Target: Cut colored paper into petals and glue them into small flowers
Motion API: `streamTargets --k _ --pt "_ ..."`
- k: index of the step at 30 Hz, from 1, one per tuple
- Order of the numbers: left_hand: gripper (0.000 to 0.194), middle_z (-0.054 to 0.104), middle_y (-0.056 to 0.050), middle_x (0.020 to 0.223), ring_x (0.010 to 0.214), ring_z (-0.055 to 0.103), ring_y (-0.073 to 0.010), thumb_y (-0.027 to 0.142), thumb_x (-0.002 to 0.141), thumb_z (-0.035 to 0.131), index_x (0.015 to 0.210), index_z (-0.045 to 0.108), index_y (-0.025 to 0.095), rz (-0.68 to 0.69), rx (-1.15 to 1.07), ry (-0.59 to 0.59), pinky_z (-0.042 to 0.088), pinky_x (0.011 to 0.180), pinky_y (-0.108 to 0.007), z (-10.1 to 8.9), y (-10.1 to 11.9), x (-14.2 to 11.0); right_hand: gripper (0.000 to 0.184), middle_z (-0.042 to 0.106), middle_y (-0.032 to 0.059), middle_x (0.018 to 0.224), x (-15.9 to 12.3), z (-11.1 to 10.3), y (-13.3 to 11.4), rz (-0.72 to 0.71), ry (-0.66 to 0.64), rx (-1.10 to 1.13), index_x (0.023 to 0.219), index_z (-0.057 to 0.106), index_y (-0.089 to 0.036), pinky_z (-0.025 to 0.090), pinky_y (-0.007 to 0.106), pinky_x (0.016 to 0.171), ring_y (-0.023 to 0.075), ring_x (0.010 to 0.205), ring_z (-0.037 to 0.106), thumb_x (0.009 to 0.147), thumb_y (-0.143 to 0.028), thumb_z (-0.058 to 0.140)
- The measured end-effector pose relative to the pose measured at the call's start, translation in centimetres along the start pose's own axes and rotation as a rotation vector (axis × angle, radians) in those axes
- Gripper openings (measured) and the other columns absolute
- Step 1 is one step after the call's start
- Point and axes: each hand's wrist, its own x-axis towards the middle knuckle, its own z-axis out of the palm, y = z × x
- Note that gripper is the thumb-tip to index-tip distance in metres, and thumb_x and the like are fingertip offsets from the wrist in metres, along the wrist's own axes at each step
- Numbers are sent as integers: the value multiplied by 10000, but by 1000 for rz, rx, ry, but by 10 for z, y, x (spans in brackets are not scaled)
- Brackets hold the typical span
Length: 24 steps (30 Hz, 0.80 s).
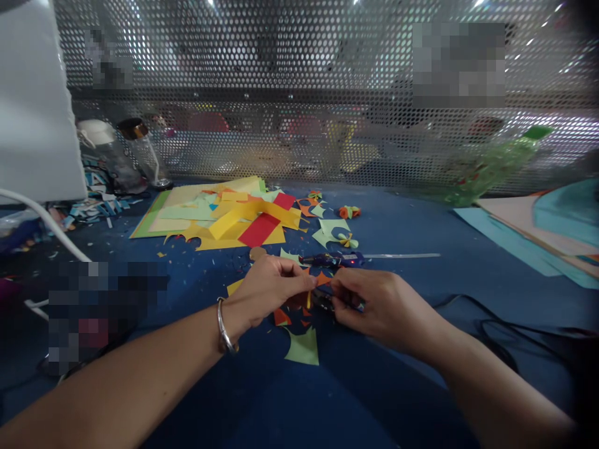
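My left hand [276, 284], with a silver bangle at the wrist, pinches a small piece of orange paper [322, 279] between thumb and fingertips. A thin yellow strip [309, 299] shows just under those fingertips. Close by on the right, my right hand [369, 299] is closed around what looks like dark scissors [322, 302], mostly covered by the fingers. Behind both hands lies a blue glue gun [332, 259] with a red light and a clear glue stick [402, 255] out of its back. Orange scraps [281, 317] and a pale green offcut [304, 347] lie below the hands.
Coloured paper sheets [224, 237] are piled at the back left. Small paper flowers [349, 212] sit among offcuts behind the glue gun. Bottles [145, 153] stand at the left, and a green bottle [500, 162] leans at the right above more paper [515, 243]. A black cable [486, 312] curls at the right.
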Motion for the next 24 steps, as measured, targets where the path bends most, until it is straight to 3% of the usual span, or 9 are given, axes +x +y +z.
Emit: streamTargets --k 7,13,24 --pt "262 633 -15 610 552 552 -92 355 621 820 665 667 148 6 -44 -46 441 592 -262 -1 6 0 59 621 -3 660 -1 -3 0 -6 0 -8 758 574 -191 375 229 530 113 542 526 801 -175 536" --pt "246 685 -46 716 624 602 -106 349 680 806 772 721 137 55 8 -97 492 662 -275 -6 9 2 111 618 4 668 0 -1 2 -18 -20 3 764 594 -188 373 241 534 127 563 535 853 -210 532" --pt "140 702 -46 812 741 632 -127 222 742 738 862 711 154 212 129 -151 497 735 -288 -13 6 4 282 672 13 738 3 -7 1 26 -81 221 814 654 -194 432 234 608 119 649 602 989 -312 467"
